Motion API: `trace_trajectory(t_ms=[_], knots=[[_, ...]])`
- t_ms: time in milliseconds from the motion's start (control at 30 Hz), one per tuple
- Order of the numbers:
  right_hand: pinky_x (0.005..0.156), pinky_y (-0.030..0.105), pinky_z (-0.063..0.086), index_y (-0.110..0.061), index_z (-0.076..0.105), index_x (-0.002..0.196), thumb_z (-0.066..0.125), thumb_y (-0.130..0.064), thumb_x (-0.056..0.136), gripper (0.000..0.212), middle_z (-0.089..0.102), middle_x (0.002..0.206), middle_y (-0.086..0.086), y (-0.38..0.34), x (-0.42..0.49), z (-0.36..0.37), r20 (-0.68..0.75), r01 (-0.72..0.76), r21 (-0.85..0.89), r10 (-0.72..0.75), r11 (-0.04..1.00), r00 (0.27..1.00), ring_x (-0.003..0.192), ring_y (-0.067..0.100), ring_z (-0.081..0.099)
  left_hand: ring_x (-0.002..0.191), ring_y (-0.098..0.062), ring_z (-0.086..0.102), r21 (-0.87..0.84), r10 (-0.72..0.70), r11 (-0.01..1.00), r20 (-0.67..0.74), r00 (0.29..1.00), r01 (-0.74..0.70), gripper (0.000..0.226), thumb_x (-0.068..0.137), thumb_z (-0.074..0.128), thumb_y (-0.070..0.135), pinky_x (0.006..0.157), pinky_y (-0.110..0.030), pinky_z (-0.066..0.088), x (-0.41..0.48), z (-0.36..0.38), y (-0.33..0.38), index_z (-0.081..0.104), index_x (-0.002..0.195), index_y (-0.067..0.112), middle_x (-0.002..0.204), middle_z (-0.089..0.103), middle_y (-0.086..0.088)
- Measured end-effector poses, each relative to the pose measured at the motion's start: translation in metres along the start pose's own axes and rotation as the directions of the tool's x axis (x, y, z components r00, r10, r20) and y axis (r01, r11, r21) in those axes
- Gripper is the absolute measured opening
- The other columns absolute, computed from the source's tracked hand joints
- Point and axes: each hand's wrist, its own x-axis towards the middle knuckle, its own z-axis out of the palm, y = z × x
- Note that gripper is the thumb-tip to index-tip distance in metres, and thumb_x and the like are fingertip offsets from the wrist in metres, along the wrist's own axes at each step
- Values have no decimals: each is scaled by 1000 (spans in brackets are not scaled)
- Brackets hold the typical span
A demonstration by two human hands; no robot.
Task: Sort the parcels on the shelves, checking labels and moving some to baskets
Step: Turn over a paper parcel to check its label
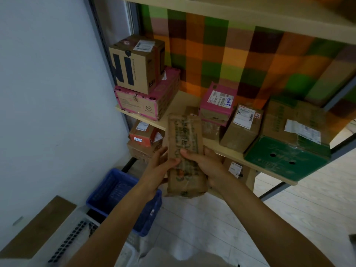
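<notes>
**Lengthwise between two hands: one parcel, shelf ahead, basket down-left**

At lower left of the frame a blue slatted plastic basket (107, 191) stands on the floor, and the left forearm crosses above its right corner. Right of it, at centre, the left hand (159, 170) grips the left long edge of a long, flat, brown-paper parcel with worn print (185, 143), thumb laid on its face. The parcel's long axis runs almost straight up the frame, with its near end toward the person and its far end over the front of the pale wooden shelf (233, 154). The right hand (206, 166) clasps the opposite long edge, thumb also on top. Both hands hold the lower half. I cannot make out a shipping label on the upturned face, so a turn-over seems likely. The basket lies down and left, nearer the left hand. Further right, a green cardboard box (285, 162) rests on the shelf.
</notes>
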Motion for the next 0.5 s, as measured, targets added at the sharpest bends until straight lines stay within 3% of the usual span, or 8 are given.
trace_trajectory(t_ms=[100, 167, 233, 300, 333, 433, 500], knots=[[90, 35, 58, -25, 66, 112, 80, -16, 81, 35, 73, 116, 3, 3, 2, -3, -5, 70, -56, -71, 996, 997, 101, 16, 71, 121, -21, 62, 33, 44, 998, 27, 999, -45, 97, 60, 85, 46, 99, -53, 51, -3, -1, -2, 40, 146, 39, 138, 59, 3], [79, 24, 59, -27, 62, 115, 79, -13, 81, 41, 72, 116, 1, 5, -1, -7, 39, 98, -99, -95, 990, 995, 96, 10, 71, 120, -26, 60, 36, 5, 999, 21, 1000, -6, 91, 61, 81, 65, 97, -52, 51, -6, -2, 8, 47, 141, 40, 134, 61, 0], [75, 17, 56, -32, 54, 120, 80, -9, 80, 53, 68, 117, -7, 9, -3, -15, 118, 130, -184, -109, 974, 987, 97, 4, 67, 115, -33, 60, -62, -81, 995, -15, 997, 80, 83, 66, 48, 89, 99, -56, 46, -8, -8, 22, 59, 127, 34, 123, 66, -7], [78, 15, 54, -34, 45, 129, 82, -10, 77, 67, 63, 121, -10, 13, -3, -24, 185, 150, -294, -97, 944, 978, 107, 5, 63, 114, -38, 59, -186, -180, 967, -24, 983, 172, 97, 66, 15, 95, 101, -61, 41, -3, -23, 32, 64, 118, 29, 120, 67, -13], [84, 19, 54, -34, 43, 133, 85, -15, 74, 75, 61, 127, -8, 16, -3, -28, 219, 158, -339, -85, 928, 972, 117, 12, 61, 115, -41, 58, -222, -221, 951, -9, 975, 214, 104, 63, 11, 97, 100, -63, 42, -1, -32, 34, 64, 116, 25, 120, 66, -15], [103, 36, 49, -31, 43, 143, 88, -55, 60, 98, 56, 141, -6, 19, -1, -35, 316, 103, -350, 14, 931, 948, 133, 17, 51, 114, -45, 60, -164, -286, 942, 59, 956, 292, 92, 63, 38, 91, 92, -64, 47, 0, -43, 33, 60, 120, 21, 120, 65, -16], [101, 30, 48, -34, 47, 139, 60, -84, 64, 91, 60, 134, -10, 13, -4, -28, 297, 32, -322, 69, 946, 952, 133, 15, 52, 102, -36, 69, -76, -279, 957, 48, 959, 282, 76, 72, 63, 70, 87, -59, 53, -3, -42, 28, 56, 130, 22, 119, 68, -13]])
